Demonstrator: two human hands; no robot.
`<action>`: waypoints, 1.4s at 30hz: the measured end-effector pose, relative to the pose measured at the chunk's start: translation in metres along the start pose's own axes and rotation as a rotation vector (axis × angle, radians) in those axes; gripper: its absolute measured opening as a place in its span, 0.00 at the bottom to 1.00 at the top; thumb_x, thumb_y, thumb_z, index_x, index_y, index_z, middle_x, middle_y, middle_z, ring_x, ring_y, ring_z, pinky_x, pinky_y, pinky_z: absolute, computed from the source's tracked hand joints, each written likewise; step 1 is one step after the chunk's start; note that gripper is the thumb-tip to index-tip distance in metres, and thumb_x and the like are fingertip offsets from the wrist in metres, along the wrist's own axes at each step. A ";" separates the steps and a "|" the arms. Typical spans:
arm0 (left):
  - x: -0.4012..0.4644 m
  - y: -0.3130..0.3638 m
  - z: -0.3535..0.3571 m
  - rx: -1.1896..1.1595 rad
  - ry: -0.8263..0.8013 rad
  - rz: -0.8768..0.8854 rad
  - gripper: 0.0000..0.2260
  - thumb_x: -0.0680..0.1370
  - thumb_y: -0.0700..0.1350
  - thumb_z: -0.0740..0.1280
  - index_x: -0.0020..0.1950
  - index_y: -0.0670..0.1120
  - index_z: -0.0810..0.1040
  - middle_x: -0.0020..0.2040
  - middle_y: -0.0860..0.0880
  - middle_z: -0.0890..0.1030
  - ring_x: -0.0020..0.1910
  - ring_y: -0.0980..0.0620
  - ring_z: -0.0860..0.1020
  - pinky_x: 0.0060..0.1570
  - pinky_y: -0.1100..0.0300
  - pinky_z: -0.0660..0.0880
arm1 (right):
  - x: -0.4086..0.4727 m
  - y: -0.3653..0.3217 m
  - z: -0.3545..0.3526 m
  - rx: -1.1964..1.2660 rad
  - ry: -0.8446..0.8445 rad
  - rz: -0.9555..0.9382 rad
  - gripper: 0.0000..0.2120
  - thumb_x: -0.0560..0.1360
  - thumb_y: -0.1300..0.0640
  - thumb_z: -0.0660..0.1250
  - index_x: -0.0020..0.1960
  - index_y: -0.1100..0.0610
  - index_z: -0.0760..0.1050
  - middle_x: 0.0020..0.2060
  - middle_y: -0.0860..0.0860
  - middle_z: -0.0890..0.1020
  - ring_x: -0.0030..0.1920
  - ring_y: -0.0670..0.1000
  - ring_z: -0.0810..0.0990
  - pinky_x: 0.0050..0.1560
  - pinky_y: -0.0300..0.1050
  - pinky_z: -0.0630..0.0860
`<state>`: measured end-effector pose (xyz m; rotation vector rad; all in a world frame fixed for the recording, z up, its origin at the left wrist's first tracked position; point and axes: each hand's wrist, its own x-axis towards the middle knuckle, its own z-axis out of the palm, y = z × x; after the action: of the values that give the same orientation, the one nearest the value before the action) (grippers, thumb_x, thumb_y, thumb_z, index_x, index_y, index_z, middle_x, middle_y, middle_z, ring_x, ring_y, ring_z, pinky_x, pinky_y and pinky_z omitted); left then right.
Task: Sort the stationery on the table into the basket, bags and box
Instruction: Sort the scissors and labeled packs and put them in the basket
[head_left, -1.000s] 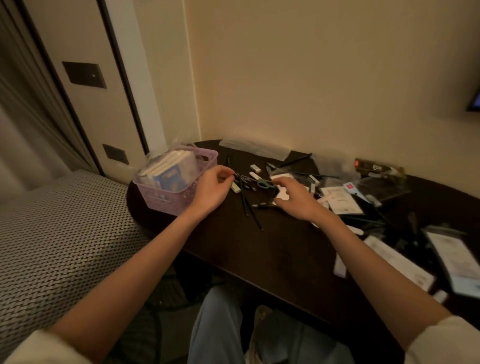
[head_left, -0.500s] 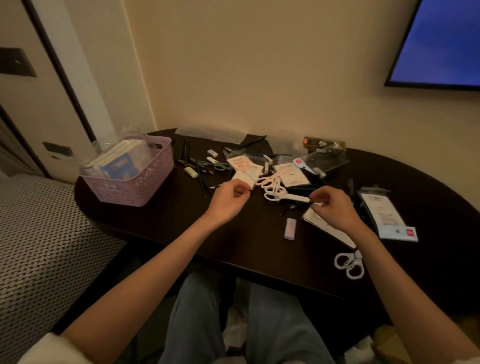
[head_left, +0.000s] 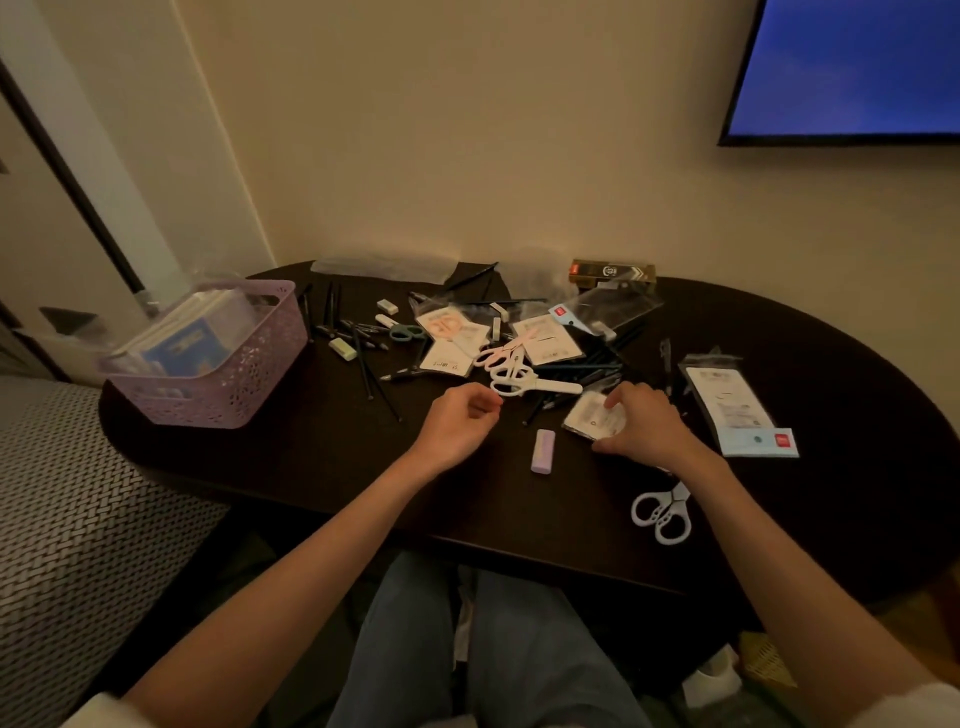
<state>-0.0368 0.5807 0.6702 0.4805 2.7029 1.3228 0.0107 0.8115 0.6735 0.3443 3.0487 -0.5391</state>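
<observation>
- The dark oval table (head_left: 311, 457) carries everything; both hands work near its middle, close to the front edge.
- A screen (head_left: 852, 67) hangs on the wall, far up and right of the right hand.
- The lilac basket (head_left: 249, 374) sits well left of the left hand, holding packets, one of them blue.
- A long clear bag (head_left: 727, 400) with a printed card lies flat just right of the right hand; more bags and cards lie heaped beyond both hands.
- A dark box (head_left: 613, 271) stands at the wall, far beyond the right hand.
- Black pens (head_left: 363, 364) are scattered beyond and left of the left hand, toward the basket.
- The left hand (head_left: 457, 426) hovers with fingers curled loosely inward; the grip looks empty, though whether something tiny sits between thumb and fingertip I cannot tell.
- The right hand (head_left: 644, 421) lies with fingers spread and bent over a small clear packet (head_left: 592, 415), fingertips touching it; the grip is not closed round it.
- White scissors (head_left: 535, 385) lie just beyond the left hand's fingertips, with pink scissors (head_left: 498, 353) touching them further back.
- Another white pair (head_left: 662, 512) lies beside the right forearm, near the table edge.
- A lilac eraser (head_left: 543, 451) lies between the two hands.
- A green eraser (head_left: 343, 349) lies beyond and left of the left hand, among the pens.
</observation>
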 end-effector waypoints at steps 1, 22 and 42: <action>0.001 0.000 0.002 -0.001 0.004 0.001 0.10 0.78 0.38 0.66 0.59 0.46 0.78 0.55 0.49 0.81 0.54 0.55 0.78 0.51 0.64 0.74 | 0.001 -0.001 0.000 -0.013 0.000 -0.011 0.30 0.66 0.49 0.77 0.64 0.53 0.69 0.65 0.55 0.70 0.67 0.57 0.67 0.64 0.53 0.67; -0.001 0.024 0.029 -0.179 -0.075 0.187 0.22 0.71 0.47 0.76 0.64 0.48 0.77 0.56 0.53 0.80 0.52 0.59 0.80 0.52 0.61 0.79 | -0.009 0.001 -0.013 0.286 0.091 -0.302 0.36 0.64 0.53 0.78 0.68 0.52 0.66 0.63 0.51 0.67 0.62 0.50 0.68 0.58 0.39 0.65; 0.008 0.048 0.039 -0.747 0.171 -0.225 0.07 0.79 0.42 0.64 0.51 0.40 0.80 0.45 0.46 0.83 0.42 0.55 0.82 0.50 0.51 0.79 | -0.038 0.036 -0.036 0.141 -0.184 -0.225 0.08 0.73 0.61 0.70 0.46 0.48 0.75 0.48 0.47 0.78 0.46 0.44 0.77 0.40 0.32 0.70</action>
<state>-0.0247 0.6405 0.6845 -0.0150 2.0401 2.1893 0.0564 0.8483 0.6978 -0.0458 2.8934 -0.7523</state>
